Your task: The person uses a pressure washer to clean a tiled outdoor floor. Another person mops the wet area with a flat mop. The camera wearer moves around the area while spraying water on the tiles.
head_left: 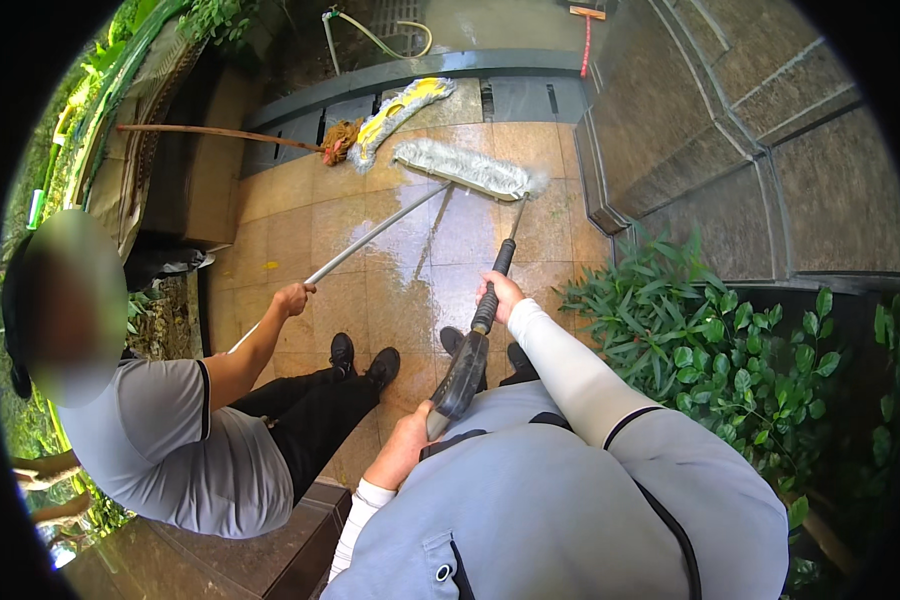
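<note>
Both my hands hold a black pressure washer gun (462, 375), which slants away from my waist. My left hand (400, 447) is wrapped round its rear grip; the trigger is hidden. Farther forward, my right hand (500, 297) grips the ribbed black lance handle. The lance's thin metal tip (520, 215) reaches the right end of a wet, white-grey flat mop head (460, 168), where spray blurs the edge. That mop's silver pole (380, 230) is held by a co-worker's hand (293, 299) on my left.
A yellow-backed mop (400, 112) and a wooden-handled brown mop (340, 142) lie beyond on the wet tiles (320, 230). Green plants (710, 340) and a stone-tiled wall (710, 150) border the right. A hose (380, 40) and an orange-headed squeegee (587, 14) are at the back.
</note>
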Tool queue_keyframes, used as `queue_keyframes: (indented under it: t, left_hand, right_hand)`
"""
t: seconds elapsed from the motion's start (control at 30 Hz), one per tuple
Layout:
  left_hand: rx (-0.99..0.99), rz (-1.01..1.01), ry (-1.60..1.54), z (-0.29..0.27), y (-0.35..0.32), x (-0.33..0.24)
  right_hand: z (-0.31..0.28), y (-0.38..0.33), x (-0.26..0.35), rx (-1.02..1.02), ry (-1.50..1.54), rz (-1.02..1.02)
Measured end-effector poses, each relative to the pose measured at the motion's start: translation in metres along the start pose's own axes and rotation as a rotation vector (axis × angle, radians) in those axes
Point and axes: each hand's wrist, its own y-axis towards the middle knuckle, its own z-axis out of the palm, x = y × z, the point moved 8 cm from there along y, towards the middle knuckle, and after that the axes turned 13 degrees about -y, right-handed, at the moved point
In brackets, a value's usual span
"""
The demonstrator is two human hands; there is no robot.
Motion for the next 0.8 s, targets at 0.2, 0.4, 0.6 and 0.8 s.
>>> queue_keyframes:
  t: [0.2,0.4,0.6,0.8]
  left_hand:
    - [-0.051,-0.051,0.008,0.042,-0.011,0.005]
    - [-0.206,-0.196,-0.079,0.067,-0.022,0.021]
    - [-0.285,-0.187,-0.009,0.076,-0.033,0.005]
    - [-0.315,-0.141,-0.059,0.072,-0.032,0.000]
  right_hand:
    - [-0.027,-0.024,0.001,0.010,-0.053,0.025]
    - [-0.016,-0.031,0.003,0.015,-0.178,0.043]
    - [0.014,-0.034,-0.004,0.087,-0.265,0.103]
    - [0.010,-0.037,0.000,0.058,-0.283,0.128]
